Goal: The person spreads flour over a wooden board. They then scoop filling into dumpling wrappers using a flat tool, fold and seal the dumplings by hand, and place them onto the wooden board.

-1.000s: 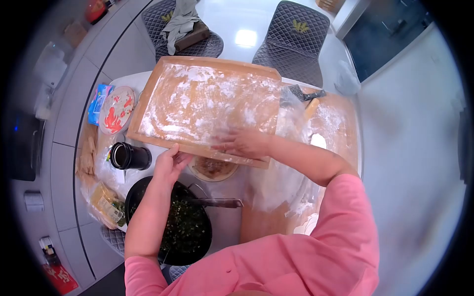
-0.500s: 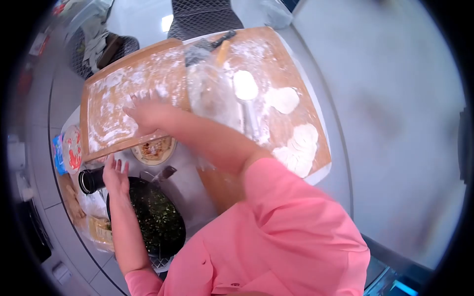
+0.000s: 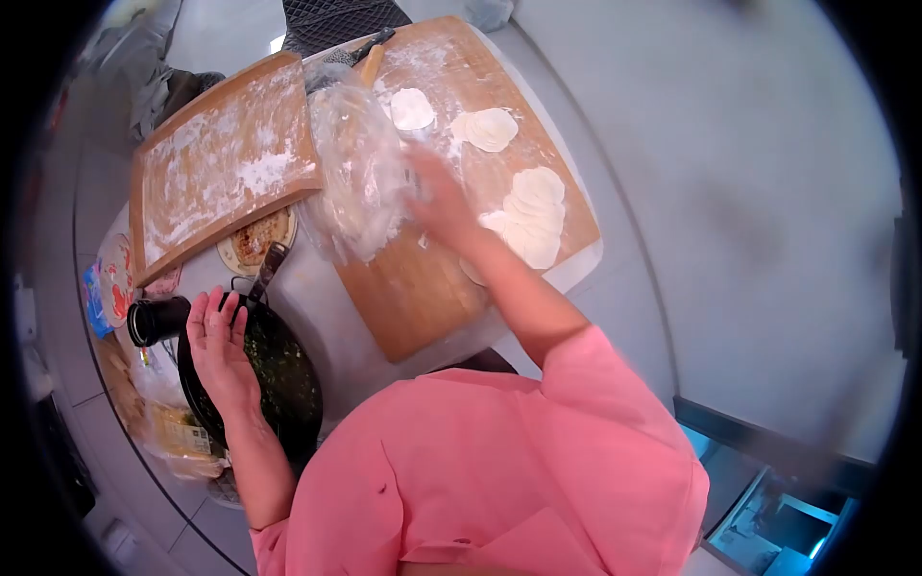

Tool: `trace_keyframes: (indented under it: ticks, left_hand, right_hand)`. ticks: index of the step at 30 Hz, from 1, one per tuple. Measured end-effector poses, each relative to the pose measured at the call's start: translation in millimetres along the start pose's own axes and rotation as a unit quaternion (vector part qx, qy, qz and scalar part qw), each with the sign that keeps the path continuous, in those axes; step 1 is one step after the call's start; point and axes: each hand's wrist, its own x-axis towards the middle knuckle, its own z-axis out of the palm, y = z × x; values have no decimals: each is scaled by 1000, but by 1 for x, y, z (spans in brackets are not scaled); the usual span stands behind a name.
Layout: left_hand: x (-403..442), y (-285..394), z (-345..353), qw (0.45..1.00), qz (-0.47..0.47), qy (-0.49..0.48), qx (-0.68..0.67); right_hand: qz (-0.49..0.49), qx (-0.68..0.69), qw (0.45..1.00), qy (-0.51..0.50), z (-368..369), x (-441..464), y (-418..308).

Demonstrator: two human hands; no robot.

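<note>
My left hand [image 3: 221,350] is open, palm up with fingers stretched, over the rim of a dark pan [image 3: 288,374] of chopped greens. It appears to hold nothing. Beside it stands a black cylindrical container [image 3: 158,320]. My right hand [image 3: 442,202], smeared by motion, reaches over the wooden board [image 3: 413,302], next to a clear plastic bag [image 3: 351,173] with pale contents. Something greyish shows at its fingertips; whether it is gripped is unclear. Near it lie a round dough wrapper [image 3: 412,109], a small group of wrappers [image 3: 487,129] and an overlapping stack [image 3: 533,216].
A floured wooden tray [image 3: 226,158] stands left of the bag, partly over a plate [image 3: 286,235] of browned food. A rolling pin [image 3: 373,65] lies at the board's far edge. A packaged yellow food bag [image 3: 182,437] is at the lower left, and a quilted chair [image 3: 341,21] behind.
My right hand has left the floured tray and swung right to the board beside the plastic bag. My left hand has turned palm up near the pan. The view has shifted.
</note>
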Motion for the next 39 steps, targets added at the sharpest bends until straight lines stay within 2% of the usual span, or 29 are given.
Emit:
trace_keyframes:
  ticks: [1, 2, 3, 6, 8, 13, 15, 20, 22, 26, 29, 31, 32, 34, 35, 37, 39]
  left_hand:
    - [-6, 0, -2, 1000, -1, 2, -5]
    - [-12, 0, -4, 1000, -1, -14, 4]
    - [-19, 1, -5, 999, -4, -28, 16]
    - [-38, -5, -8, 999, -16, -41, 26]
    - [-52, -9, -8, 999, -21, -38, 31]
    - [-85, -19, 5, 997, -61, 3, 57]
    - [-94, -23, 14, 996, -67, 12, 60]
    - [-110, -24, 33, 993, -90, -2, 73]
    - [-113, -27, 35, 994, -87, -18, 64]
    - [-123, -27, 43, 992, -103, 1, 75]
    - [-126, -30, 47, 992, -107, -5, 72]
    - [-126, -30, 53, 990, -117, -1, 80]
    - [-126, -29, 56, 990, -115, 2, 80]
    - [-126, -27, 58, 990, -115, -14, 81]
    - [-127, -27, 58, 990, -114, -12, 82]
    - [-126, -29, 57, 991, -109, -13, 77]
    - [-127, -35, 52, 990, -117, -5, 76]
  right_hand:
    - [160, -38, 986, 2, -35, -7, -18]
    - [129, -91, 985, 65, -46, -38, 35]
    - [208, -72, 972, 77, -70, -59, 43]
    - [171, -143, 969, 105, -109, -124, 90]
    - [199, -191, 958, 78, -119, -155, 102]
    - [178, -223, 953, 99, -89, -174, 93]
    - [241, -322, 909, 104, -64, -174, 80]
    - [253, -269, 922, 118, -58, -185, 75]
    - [246, -188, 944, 113, -69, -192, 75]
    - [264, -263, 924, 84, -67, -186, 71]
    - [230, -252, 936, 88, -45, -187, 56]
    - [117, -206, 971, 22, -40, -193, 42]
    - [115, -204, 972, 22, -42, -193, 37]
    - [131, -179, 973, -67, -45, -194, 30]
    - [130, -177, 973, -68, -48, -194, 34]
    - [38, -89, 993, -63, -57, -190, 46]
    - [16, -106, 990, -95, -56, -185, 50]
